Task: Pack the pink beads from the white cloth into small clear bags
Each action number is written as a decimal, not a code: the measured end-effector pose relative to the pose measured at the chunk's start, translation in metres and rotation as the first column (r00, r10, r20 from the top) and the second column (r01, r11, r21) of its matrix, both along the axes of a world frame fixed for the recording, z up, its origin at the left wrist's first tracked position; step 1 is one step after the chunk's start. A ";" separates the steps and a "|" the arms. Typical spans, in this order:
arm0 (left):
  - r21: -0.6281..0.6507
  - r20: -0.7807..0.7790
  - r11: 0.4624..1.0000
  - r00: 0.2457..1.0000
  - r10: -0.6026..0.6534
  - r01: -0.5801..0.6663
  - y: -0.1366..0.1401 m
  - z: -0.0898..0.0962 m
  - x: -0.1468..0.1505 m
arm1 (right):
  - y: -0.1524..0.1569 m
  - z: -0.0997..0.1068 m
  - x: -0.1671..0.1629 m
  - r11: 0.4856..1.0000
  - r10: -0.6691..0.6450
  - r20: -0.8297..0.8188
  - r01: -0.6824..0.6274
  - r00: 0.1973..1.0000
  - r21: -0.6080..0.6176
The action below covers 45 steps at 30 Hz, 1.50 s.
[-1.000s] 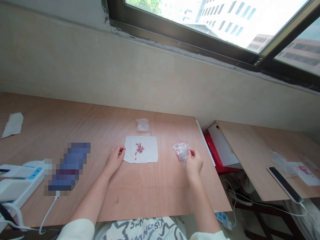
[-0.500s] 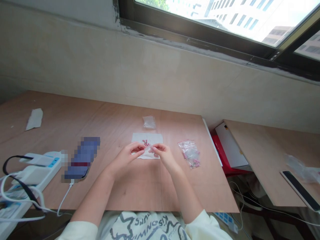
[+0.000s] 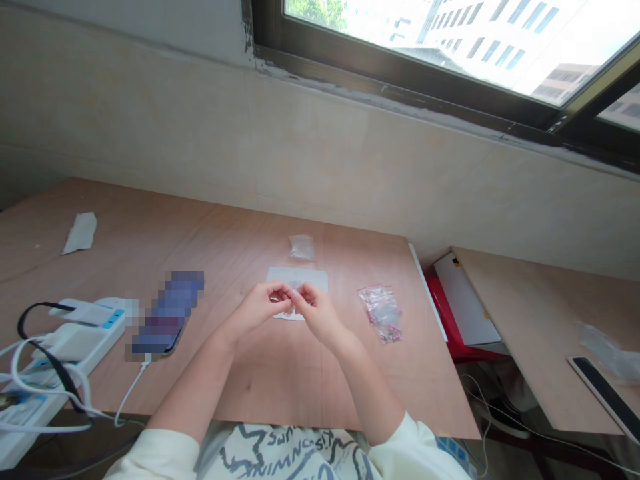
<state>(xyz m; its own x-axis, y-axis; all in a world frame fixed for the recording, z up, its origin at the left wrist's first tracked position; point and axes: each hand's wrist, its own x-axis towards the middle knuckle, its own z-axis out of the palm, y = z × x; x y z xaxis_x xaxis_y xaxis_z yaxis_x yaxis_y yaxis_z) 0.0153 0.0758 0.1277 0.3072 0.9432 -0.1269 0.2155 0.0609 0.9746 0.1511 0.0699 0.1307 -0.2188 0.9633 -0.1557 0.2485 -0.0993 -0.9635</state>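
Observation:
Over a white sheet of paper (image 3: pixel 316 277), my left hand (image 3: pixel 265 303) and my right hand (image 3: pixel 311 305) meet with fingertips pressed together in a pinch. Between them is a small clear plastic bag (image 3: pixel 289 312), mostly covered by the fingers. A little reddish colour shows under the fingers, but the small pink-red pieces on the paper are largely hidden by my hands. To the right of my right hand lie small clear zip bags (image 3: pixel 381 313) with pink pieces inside. Beyond the paper is a pack of clear bags (image 3: pixel 302 247).
At the left, a phone (image 3: pixel 167 313) charges by a white cable beside a power strip (image 3: pixel 95 347) with tangled cords. A torn paper scrap (image 3: pixel 81 233) lies farther back. Past the desk's right edge are a red container (image 3: pixel 440 327) and a second table (image 3: pixel 540 320).
My hands have come together, the right moving left until its fingertips touch the left's. The bag and the pieces beneath are now more covered. The camera view has shifted slightly.

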 end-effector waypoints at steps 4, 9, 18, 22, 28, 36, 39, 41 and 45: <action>-0.030 0.030 0.998 0.998 -0.046 0.047 -0.004 -0.004 -0.003 | 0.000 0.007 0.004 0.991 0.070 -0.136 -0.084 0.988 -0.103; -0.086 0.103 0.992 0.991 -0.082 0.091 -0.004 -0.006 -0.002 | 0.000 0.011 0.007 0.985 0.065 -0.166 -0.090 0.984 -0.147; -0.050 0.014 0.988 0.990 0.144 -0.143 0.007 -0.005 -0.008 | 0.008 0.001 0.011 1.000 -0.029 0.164 0.030 0.986 -0.002; 0.080 -0.115 0.991 0.986 0.118 -0.109 0.002 0.000 -0.001 | 0.008 -0.005 0.003 0.998 -0.050 0.259 0.061 0.964 -0.032; 0.139 -0.140 0.983 0.980 0.141 -0.121 -0.009 0.013 0.002 | 0.011 -0.020 -0.006 0.969 0.029 0.050 -0.016 0.998 -0.246; -0.081 -0.003 0.949 0.952 0.305 -0.305 0.004 -0.023 -0.015 | 0.021 -0.017 0.006 0.967 0.029 -0.149 -0.066 0.988 -0.247; -0.247 0.078 0.947 0.970 0.232 -0.207 0.008 -0.041 -0.018 | 0.027 -0.014 0.007 0.950 0.143 -0.235 -0.200 0.961 -0.240; -0.309 0.172 0.946 0.972 0.162 -0.103 0.009 -0.049 -0.019 | 0.030 -0.019 0.006 0.949 0.117 -0.224 -0.176 0.967 -0.262; -0.328 0.253 0.930 0.933 0.258 -0.168 0.008 -0.060 -0.024 | 0.031 -0.036 0.005 0.942 -0.141 -0.127 0.094 0.982 -0.323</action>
